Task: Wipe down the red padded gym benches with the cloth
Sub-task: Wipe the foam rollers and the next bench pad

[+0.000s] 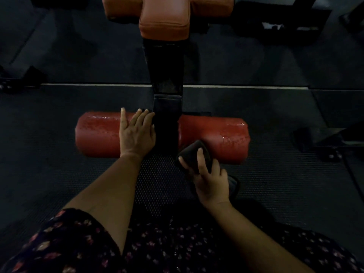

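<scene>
Here the left hand [136, 133] lies flat, fingers straight, on the left red roller pad [98, 134], likely bracing it against turning. The right hand [208, 178] clamps a dark folded cloth [194, 152] at the right roller pad's [214, 138] near edge. Both cylinders look glossy, wet-speckled vinyl; the cushioned seat pad [164, 20] lies beyond.

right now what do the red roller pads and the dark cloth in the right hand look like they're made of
Red cylindrical roller pads: probably vinyl or leatherette over foam, glossy, with bright highlights and speckles, perhaps wet or worn. Dark folded cloth, gripped by the right hand: soft matte fabric, no shine; weave too dim to tell.
</scene>
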Motion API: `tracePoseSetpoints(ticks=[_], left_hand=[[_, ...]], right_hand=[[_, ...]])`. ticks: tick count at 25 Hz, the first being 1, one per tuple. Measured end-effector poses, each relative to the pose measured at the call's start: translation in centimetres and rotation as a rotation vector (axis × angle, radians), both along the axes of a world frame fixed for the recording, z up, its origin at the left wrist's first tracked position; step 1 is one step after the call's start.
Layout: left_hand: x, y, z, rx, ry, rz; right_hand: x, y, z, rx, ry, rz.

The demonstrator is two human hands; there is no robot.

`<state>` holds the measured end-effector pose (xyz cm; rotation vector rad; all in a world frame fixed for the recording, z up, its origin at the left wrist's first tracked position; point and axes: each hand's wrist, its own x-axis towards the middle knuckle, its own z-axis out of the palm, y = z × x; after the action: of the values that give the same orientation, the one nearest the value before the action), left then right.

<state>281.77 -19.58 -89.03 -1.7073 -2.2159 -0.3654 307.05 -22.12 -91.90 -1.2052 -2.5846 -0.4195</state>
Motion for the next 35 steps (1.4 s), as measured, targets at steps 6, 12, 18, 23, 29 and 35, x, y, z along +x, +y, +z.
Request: tracePoseSetpoints(ticks=[6, 12, 18, 23, 29, 35], left_hand=[[0.1, -0.1, 0.6, -0.069, -0.029, 0.017], [0.2, -0.2, 0.8, -0.146, -0.077, 0.021], [-0.6, -0.7, 0.6, -0.163, -0.107, 0.039], [-0.6, -0.6, 0.6, -0.156, -0.112, 0.042], [-0.4, -0.6, 0.2, -0.096, -0.105, 0.019], [-0.8, -0.8, 0.3, -0.048, -0.095, -0.021]], right_hand=[[-2.7, 2.5, 6.9, -0.232, 0.029, -0.202], [-7.0, 14.6, 12.4, -0.651, -0.092, -0.270], [-6.1, 16.0, 11.5, -0.750, -0.091, -0.297], [-3.3, 7.1, 8.9, -0.414, 0.050, -0.336], [-2.5, 2.0, 4.3, -0.298, 0.152, -0.376], [2.8, -2.1, 0.7, -0.258, 0.008, -0.252]])
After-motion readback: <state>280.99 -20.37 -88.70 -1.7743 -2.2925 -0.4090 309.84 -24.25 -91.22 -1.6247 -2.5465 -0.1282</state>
